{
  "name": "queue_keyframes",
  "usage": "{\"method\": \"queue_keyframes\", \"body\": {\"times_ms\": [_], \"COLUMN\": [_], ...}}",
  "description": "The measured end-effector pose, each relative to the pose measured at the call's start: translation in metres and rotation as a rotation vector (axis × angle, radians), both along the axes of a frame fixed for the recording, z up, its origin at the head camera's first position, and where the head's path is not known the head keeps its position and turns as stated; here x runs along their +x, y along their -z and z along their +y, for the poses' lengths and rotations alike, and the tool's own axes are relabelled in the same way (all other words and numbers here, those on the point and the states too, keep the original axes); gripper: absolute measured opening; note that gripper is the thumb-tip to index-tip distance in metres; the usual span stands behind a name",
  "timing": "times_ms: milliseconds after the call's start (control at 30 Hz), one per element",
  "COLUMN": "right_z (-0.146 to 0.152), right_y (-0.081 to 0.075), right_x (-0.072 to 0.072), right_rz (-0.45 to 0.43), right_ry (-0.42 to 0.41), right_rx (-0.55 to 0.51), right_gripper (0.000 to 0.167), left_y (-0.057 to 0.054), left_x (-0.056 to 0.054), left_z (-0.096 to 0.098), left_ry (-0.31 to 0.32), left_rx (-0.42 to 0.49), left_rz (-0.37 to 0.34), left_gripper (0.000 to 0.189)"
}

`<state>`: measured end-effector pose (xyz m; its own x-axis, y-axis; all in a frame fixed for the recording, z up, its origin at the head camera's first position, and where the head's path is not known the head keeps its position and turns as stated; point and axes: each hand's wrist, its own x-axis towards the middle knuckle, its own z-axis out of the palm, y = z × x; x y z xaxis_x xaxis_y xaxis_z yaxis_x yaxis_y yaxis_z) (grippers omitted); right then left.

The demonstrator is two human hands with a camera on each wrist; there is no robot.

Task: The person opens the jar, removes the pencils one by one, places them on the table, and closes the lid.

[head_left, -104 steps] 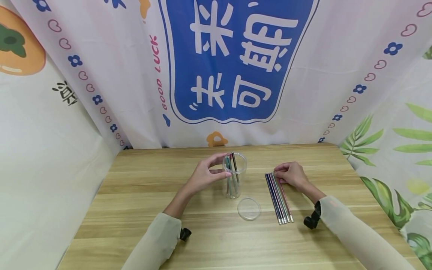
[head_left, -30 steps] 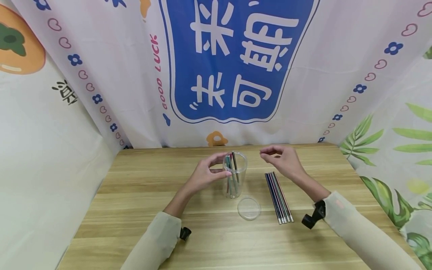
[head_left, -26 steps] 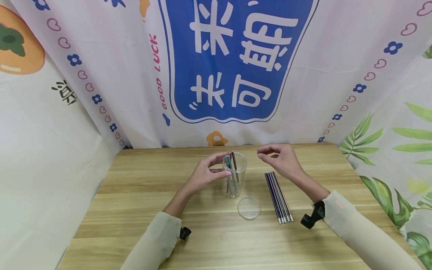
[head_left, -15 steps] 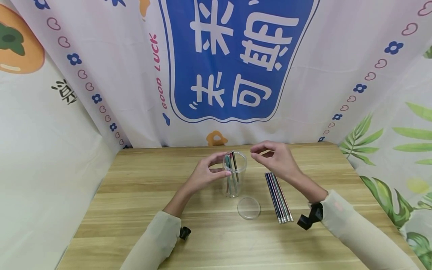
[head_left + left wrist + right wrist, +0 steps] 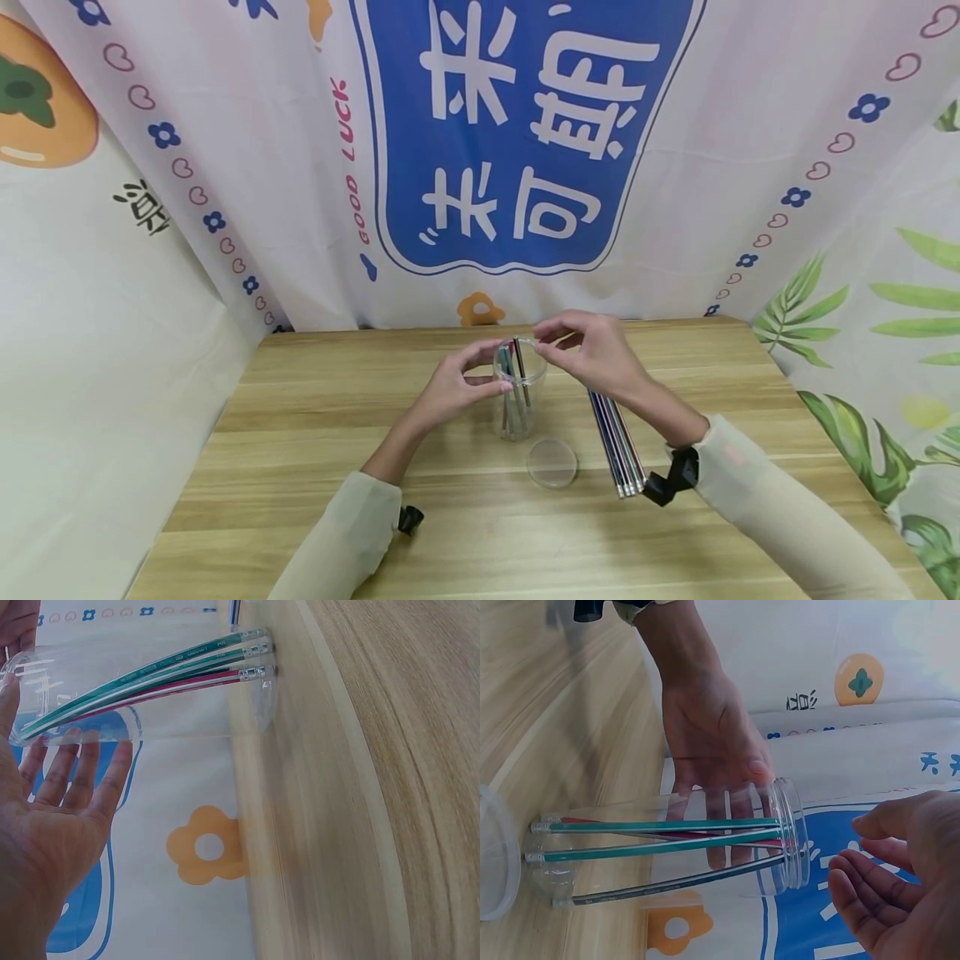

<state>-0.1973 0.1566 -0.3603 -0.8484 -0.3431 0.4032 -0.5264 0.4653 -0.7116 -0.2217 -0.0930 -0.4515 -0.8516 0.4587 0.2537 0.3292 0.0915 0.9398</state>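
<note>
The head view suggests work partway, loose pencils (image 5: pixel 618 446) lying beside the removed lid (image 5: pixel 552 463), the left hand (image 5: pixel 457 379) gripping the upright jar (image 5: pixel 533 393); the left wrist view shows more pencils (image 5: pixel 172 664) inside; the right wrist view has the right hand (image 5: pixel 934 862) loosely curled, seemingly empty, near the jar's mouth (image 5: pixel 799 832).

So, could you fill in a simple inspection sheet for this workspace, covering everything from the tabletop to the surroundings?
Surface: wood-grain table.
Job's things: clear jar, upright and uncapped, with pencils inside (green, red, dark); round clear lid flat beside it; row of loose pencils to the right, eraser ends toward the person.
Clutter: nothing seen.
Left hand: holds the jar.
Right hand: by the jar's mouth, nothing visible in its fingers.
Cables: nothing seen.
Surroundings: printed fabric backdrop behind the table.
</note>
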Motion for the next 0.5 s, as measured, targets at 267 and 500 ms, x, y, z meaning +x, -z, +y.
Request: {"method": "queue_keyframes", "body": {"times_ms": [267,500], "right_z": [-0.012,-0.02], "right_y": [0.0,0.002], "right_x": [-0.003,-0.008], "right_rz": [0.016,0.061], "right_ry": [-0.04,-0.061], "right_rx": [0.055,0.12], "right_gripper": [0.017,0.016], "left_y": [0.001,0.001], "left_x": [-0.001,-0.001], "left_z": [0.0,-0.001], "left_ry": [0.007,0.008], "left_rx": [0.006,0.01], "left_rz": [0.01,0.008], "left_gripper": [0.061,0.062]}}
